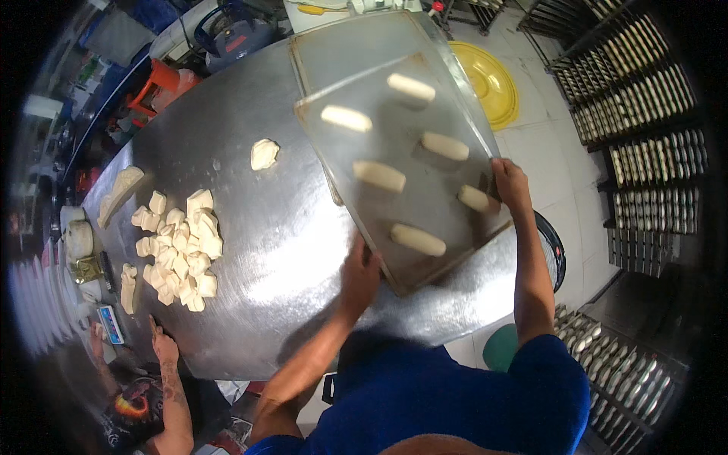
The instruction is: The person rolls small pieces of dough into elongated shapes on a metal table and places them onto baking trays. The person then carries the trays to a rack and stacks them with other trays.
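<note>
My left hand point(361, 276) grips the near left rim of a metal baking tray point(369, 222). On its opposite side, my right hand point(510, 182) is closed around the right rim. Several elongated pale dough rolls point(379, 176) lie spaced out on this tray, which is slightly blurred and sits at an angle. Partly under it, a second flat metal tray point(352, 54) shows at the far end of the steel worktable point(244, 222). A single dough lump point(265, 154) rests on the steel left of the trays.
A pile of cut dough pieces point(179, 250) and dough strips point(120, 190) occupy the table's left side. There a co-worker's hand point(165, 346) holds a tool near a digital scale point(110, 325). Loaded tray racks point(631, 108) stand right, beyond a yellow round lid or basin point(489, 85).
</note>
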Demonstrator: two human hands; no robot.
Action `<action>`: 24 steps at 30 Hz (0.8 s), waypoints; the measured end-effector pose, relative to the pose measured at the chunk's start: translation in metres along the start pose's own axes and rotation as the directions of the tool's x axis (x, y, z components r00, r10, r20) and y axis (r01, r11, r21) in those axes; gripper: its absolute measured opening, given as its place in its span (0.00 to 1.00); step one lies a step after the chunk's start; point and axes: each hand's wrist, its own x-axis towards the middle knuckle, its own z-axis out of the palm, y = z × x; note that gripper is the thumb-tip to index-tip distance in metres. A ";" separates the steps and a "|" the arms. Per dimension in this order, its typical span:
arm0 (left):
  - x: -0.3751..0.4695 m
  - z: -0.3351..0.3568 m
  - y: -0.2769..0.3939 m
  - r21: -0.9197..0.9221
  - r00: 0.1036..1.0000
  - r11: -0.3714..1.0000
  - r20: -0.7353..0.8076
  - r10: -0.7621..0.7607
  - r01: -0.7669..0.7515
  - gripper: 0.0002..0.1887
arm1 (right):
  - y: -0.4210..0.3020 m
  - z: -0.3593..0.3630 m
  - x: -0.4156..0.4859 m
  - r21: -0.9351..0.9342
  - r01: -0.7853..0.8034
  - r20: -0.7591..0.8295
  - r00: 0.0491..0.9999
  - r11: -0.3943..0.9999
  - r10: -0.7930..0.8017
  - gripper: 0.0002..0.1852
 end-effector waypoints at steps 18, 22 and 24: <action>-0.063 -0.216 -0.082 0.793 0.679 0.608 -0.461 0.571 0.027 0.34 | 0.310 -0.152 -0.212 0.131 -0.256 0.021 0.967 0.958 0.256 0.22; -0.088 -0.300 -0.114 0.676 0.654 0.725 -0.608 0.451 0.129 0.38 | 0.208 -0.102 -0.179 -0.136 -0.005 -0.214 0.976 0.991 -0.025 0.23; -0.097 -0.298 -0.114 0.687 0.604 0.717 -0.622 0.498 0.116 0.39 | 0.132 -0.067 -0.162 -0.020 0.106 -0.217 0.970 0.994 -0.107 0.27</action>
